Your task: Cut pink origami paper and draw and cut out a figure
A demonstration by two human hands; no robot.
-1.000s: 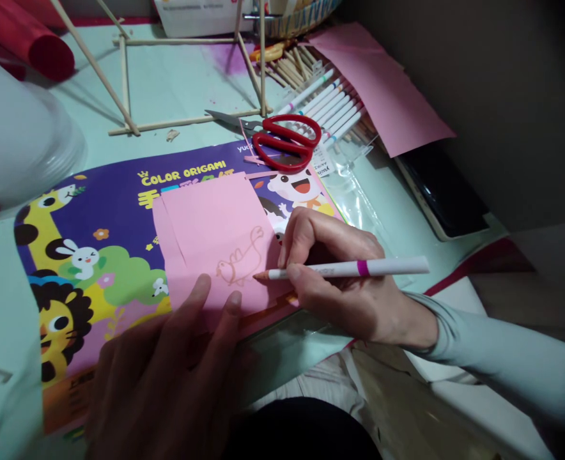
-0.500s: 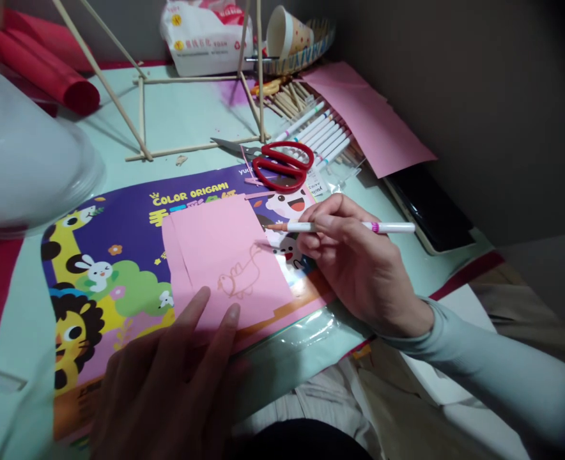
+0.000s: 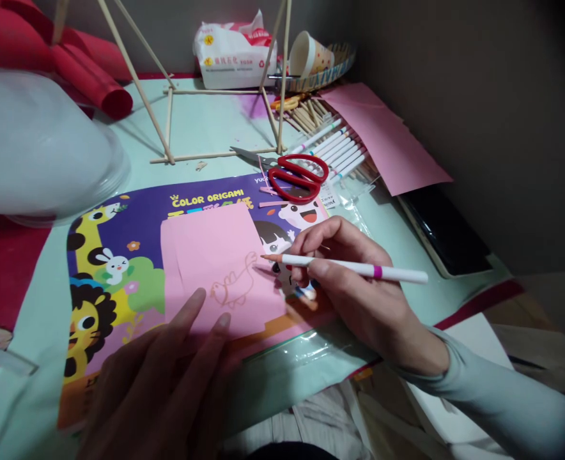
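My right hand (image 3: 359,287) is closed around a white felt-tip pen (image 3: 349,265) with a purple band and an orange-brown tip. The tip hovers at or just above the right side of a pink sheet of paper (image 3: 206,249); whether it touches I cannot tell. A bird-like outline drawing (image 3: 232,287) in brown shows on the sheet, its tail near the pen. With fingers stretched out, my left hand (image 3: 167,364) presses the sheet's lower edge. Beneath the paper lies a colour origami pack (image 3: 139,211) printed with cartoon animals.
Red-handled scissors (image 3: 301,176) lie behind the pack. Further back are a stick frame (image 3: 215,155), several pens (image 3: 340,150), more pink paper (image 3: 392,140), a tissue pack (image 3: 234,61) and a paper cup (image 3: 309,57). At right is a black flat object (image 3: 448,230); at left, a whitish translucent bulky object (image 3: 38,147).
The pen's tip end has drawn closer to the end of the drawn tail, whose tip now shows a loop. The whole view has shifted slightly. My left hand still holds the paper down.
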